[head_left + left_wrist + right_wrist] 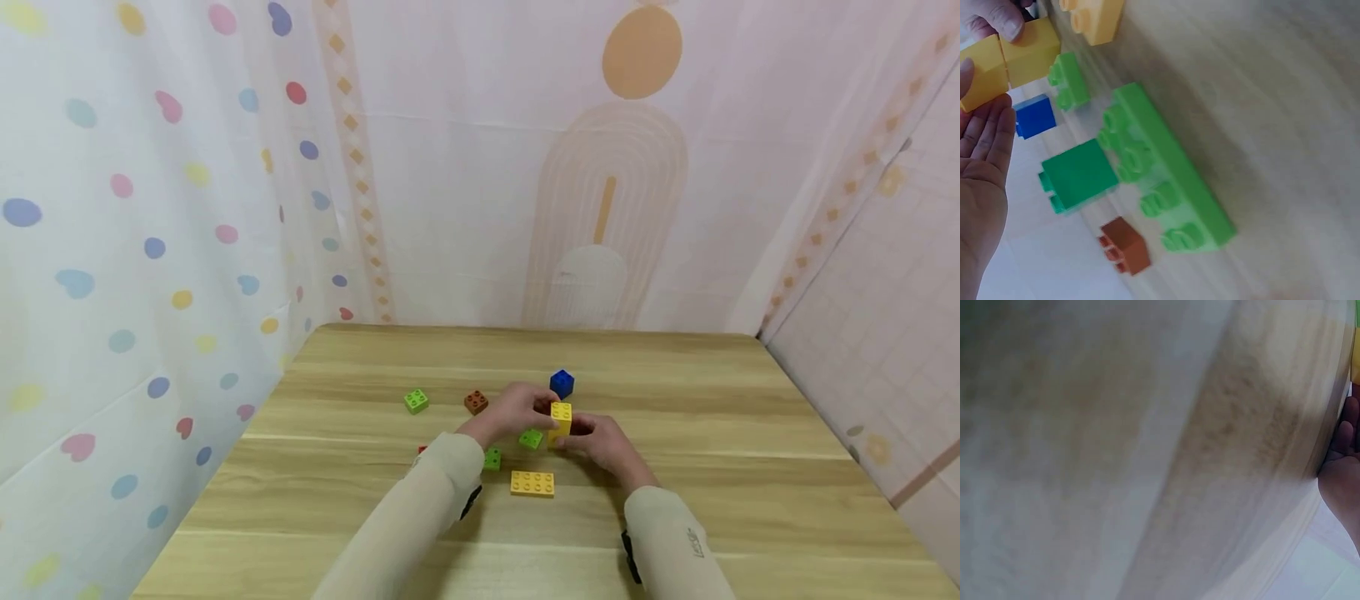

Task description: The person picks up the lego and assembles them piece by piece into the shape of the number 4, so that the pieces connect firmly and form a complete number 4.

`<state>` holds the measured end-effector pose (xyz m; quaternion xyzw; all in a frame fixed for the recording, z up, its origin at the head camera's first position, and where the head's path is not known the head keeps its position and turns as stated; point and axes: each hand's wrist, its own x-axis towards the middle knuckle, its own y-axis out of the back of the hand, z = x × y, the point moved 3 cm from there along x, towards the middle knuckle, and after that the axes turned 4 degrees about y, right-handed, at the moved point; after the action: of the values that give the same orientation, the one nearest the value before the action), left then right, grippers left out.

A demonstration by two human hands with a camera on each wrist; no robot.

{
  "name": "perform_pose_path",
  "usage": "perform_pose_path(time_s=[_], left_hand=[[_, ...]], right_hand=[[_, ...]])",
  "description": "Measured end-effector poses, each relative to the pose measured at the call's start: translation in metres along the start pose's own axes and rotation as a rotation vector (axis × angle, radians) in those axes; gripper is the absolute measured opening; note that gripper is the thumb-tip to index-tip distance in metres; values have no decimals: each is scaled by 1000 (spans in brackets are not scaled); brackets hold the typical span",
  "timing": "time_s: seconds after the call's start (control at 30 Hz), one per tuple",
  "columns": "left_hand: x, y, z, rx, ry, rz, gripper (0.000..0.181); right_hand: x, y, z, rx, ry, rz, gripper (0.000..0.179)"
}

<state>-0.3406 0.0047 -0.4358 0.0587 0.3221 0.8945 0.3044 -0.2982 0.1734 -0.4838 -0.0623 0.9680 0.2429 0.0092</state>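
Note:
Two yellow toy building bricks stand stacked near the table's middle, with a thin seam between them in the left wrist view. My left hand (517, 408) grips the upper yellow brick (985, 72) between thumb and fingers. The lower yellow brick (1032, 53) is pinched by my right hand (603, 446) from the right side. Close by lie a small light green brick (530, 438) and, behind, a blue brick (562, 384). A flat yellow-orange brick (532, 484) with two rows of studs lies in front. The right wrist view catches only part of the right hand (1344, 462).
To the left are a brown brick (476, 402) and another light green brick (416, 402). A long green brick (1166, 169) and a dark green brick (1079, 175) lie near the left arm. A red piece (422, 450) is mostly hidden by the left sleeve. Curtains surround the wooden table (675, 375).

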Motion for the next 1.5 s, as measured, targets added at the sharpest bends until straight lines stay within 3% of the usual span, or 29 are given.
perform_pose_path(time_s=[0.13,0.53,0.8,1.03,1.5], left_hand=[[2,-1,1,12,-11,-6,17],[-3,-10,-11,-71,7,66,17],[-2,-10,-11,-98,12,78,18],[-2,-10,-12,-94,2,95,19],[-4,-13,-13,-107,9,107,17]], right_hand=[[0,0,0,3,-4,0,38],[-2,-1,0,2,46,-7,36],[-4,8,-3,-12,83,-54,40],[-3,13,-10,52,98,-74,45],[0,13,-16,77,91,-3,37]])
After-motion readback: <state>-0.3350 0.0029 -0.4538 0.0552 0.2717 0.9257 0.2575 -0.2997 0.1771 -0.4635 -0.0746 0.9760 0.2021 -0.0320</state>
